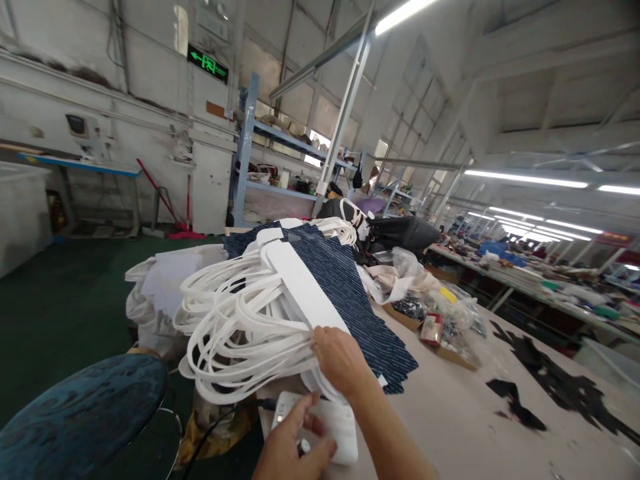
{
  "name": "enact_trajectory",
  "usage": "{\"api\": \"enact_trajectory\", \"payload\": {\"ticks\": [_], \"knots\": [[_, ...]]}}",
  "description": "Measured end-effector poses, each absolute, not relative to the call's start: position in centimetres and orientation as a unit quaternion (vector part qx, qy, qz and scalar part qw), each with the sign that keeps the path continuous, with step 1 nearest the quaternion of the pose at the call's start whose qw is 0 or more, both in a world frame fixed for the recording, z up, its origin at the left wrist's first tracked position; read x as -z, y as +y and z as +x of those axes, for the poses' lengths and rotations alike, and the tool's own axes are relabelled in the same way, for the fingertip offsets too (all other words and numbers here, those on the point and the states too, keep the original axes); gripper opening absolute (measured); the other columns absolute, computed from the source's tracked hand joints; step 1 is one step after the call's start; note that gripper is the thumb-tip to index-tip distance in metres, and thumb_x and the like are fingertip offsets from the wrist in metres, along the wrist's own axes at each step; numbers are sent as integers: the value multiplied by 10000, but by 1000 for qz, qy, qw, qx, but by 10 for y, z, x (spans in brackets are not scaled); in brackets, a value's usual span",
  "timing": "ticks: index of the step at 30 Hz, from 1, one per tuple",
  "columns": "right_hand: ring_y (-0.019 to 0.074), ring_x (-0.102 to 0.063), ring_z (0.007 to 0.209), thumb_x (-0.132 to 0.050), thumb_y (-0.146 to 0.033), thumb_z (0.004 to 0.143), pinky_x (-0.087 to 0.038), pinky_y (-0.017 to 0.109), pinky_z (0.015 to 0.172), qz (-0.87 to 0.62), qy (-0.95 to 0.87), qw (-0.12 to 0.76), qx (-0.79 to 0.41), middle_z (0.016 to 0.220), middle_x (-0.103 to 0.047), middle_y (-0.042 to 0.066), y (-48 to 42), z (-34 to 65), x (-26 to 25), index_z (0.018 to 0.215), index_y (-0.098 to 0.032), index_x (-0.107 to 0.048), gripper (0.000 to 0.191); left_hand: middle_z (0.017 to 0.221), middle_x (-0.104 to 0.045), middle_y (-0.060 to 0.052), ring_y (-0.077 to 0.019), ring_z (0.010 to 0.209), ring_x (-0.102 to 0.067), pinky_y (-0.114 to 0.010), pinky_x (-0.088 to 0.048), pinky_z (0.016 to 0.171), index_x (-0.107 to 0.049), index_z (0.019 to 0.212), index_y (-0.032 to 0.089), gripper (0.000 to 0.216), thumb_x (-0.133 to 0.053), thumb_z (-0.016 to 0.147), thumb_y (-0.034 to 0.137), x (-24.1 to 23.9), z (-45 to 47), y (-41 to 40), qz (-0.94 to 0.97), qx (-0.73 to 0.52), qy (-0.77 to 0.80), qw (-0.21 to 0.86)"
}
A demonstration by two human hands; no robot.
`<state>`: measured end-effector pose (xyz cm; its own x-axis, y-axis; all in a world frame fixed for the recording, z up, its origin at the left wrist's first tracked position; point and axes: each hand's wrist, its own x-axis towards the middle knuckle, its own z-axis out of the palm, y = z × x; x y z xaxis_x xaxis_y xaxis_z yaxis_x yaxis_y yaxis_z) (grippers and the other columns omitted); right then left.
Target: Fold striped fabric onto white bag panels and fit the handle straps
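My right hand [341, 360] pinches the edge of the bundle of looped white straps [250, 320], close beside a flat white strip [310, 283]. Beneath and behind the strip lies a fanned stack of dark blue striped fabric pieces [370, 313]. My left hand [295, 443] is low in the view with its fingers curled. Between its thumb and fingers shows a small black and white thing, too small to name. Just behind that hand, a white box-shaped device [343, 430] with a black cable lies on the table.
A round blue stool [85, 413] stands at the left. On the table [430, 427] are open boxes with plastic bags [455, 340] and black fabric scraps [545, 373]. White cloth [160, 287] is heaped left of the straps. Blue shelving [245, 153] rises behind.
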<state>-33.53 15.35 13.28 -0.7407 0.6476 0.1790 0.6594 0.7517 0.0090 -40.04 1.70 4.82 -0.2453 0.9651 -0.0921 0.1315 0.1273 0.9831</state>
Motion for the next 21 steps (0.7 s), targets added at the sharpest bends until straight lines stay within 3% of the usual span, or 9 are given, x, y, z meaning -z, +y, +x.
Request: {"api": "enact_trajectory", "payload": {"ticks": [4,7,9,16,21], "knots": [[183,-676,830,-487,-241,951,-403,255,697,-425,-895,131,26,866,-734,30,152,-305,-161,960,-198,-626,145,1189,-645,-100,-245,987,-628,-358,-459,904,-414,1416,137,759,-656,734,367,-80,-379,38,447,-477,667,356],[191,-670,809,-481,-274,944,-375,262,674,-490,-856,162,35,823,-732,30,140,-280,-189,925,-210,-641,173,1355,-554,-145,-290,1171,-565,-396,-449,969,-311,1468,117,909,-706,720,449,-104,-357,55,491,-488,650,312],[194,-661,792,-496,-298,924,-364,265,663,-533,-823,194,34,801,-729,35,126,-264,-207,896,-212,-664,190,1391,-525,-154,-295,1163,-577,-403,-475,944,-293,1471,114,909,-702,729,443,-120,-341,61,514,-498,637,286],[182,-626,683,-570,-303,835,-382,283,651,-620,-713,314,91,679,-695,20,69,-202,-260,793,-219,-700,160,1310,-611,-76,-269,1139,-607,-401,-515,945,-450,1364,224,690,-715,733,318,-158,-278,34,625,-549,498,244],[161,-597,581,-636,-356,789,-420,302,623,-654,-607,413,183,592,-662,3,24,-117,-309,705,-213,-716,184,1429,-509,-109,-293,1217,-570,-455,-528,976,-321,1452,255,843,-739,719,235,-133,-231,-21,770,-427,414,232]]}}
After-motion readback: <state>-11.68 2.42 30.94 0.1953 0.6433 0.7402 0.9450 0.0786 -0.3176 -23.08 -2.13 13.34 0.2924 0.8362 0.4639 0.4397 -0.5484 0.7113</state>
